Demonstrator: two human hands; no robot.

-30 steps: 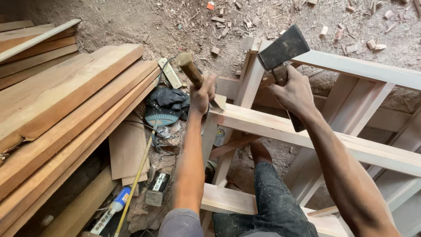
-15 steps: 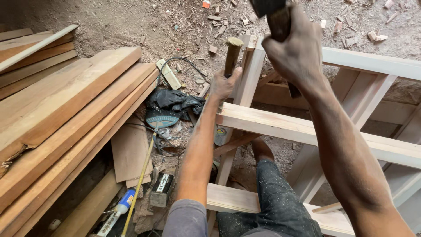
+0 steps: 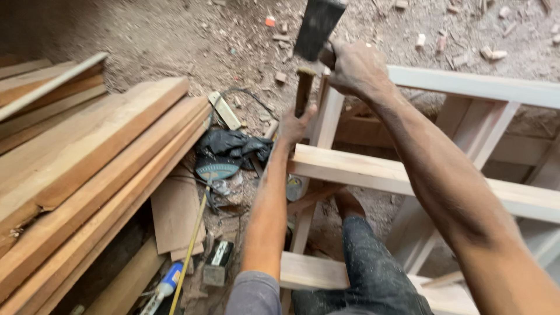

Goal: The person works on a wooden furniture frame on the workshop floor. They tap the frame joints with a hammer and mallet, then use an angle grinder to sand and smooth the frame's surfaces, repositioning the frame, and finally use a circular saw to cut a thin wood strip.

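The left hand [image 3: 294, 125] is wrapped around a chisel [image 3: 303, 90] with a brown wooden handle, standing upright against the pale wooden frame [image 3: 373, 172]. The right hand [image 3: 356, 67] is fisted on a hammer [image 3: 318, 26], its dark, blurred block-shaped head just above the chisel's top. Stacked planks [image 3: 87, 163] lie on the left

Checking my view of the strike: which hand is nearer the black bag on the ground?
Left. The left hand grips the wooden-handled chisel just right of the black bag. The right hand holds the hammer higher up and farther right.
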